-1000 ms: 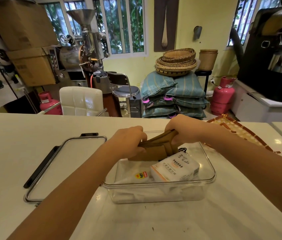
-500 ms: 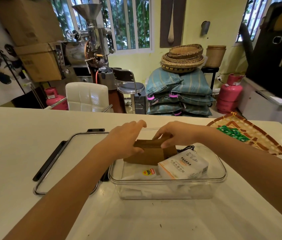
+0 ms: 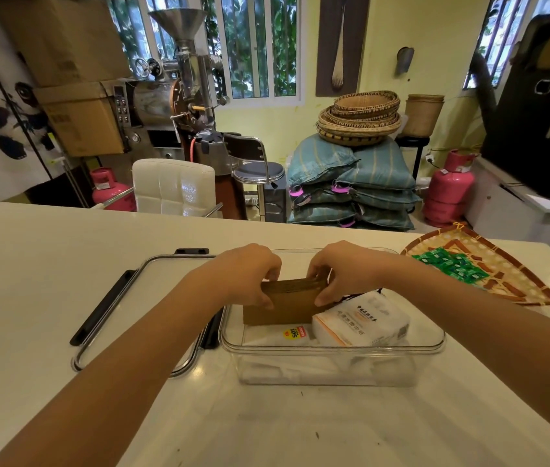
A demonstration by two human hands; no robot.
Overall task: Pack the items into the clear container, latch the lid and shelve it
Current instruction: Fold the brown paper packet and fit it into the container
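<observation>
The clear container (image 3: 330, 348) sits on the white counter in front of me. Inside it a brown paper stack (image 3: 283, 303) stands on edge at the back left. My left hand (image 3: 246, 274) grips its left top corner and my right hand (image 3: 344, 271) grips its right top corner. A white tissue pack (image 3: 364, 323) lies to the right of the stack in the container, and a white packet with a yellow sticker (image 3: 295, 333) lies on the bottom. The container's lid (image 3: 152, 298), clear with black latches, lies flat to the left.
A woven fan-shaped tray (image 3: 516, 284) holding several green sachets (image 3: 452, 264) lies at the counter's right. Beyond the far edge stand a white chair (image 3: 174, 187), a bar stool, pink gas cylinders and stacked sacks.
Both hands have lowered the brown paper stack from above the rim down into the container's back left. My view has shifted closer and slightly left.
</observation>
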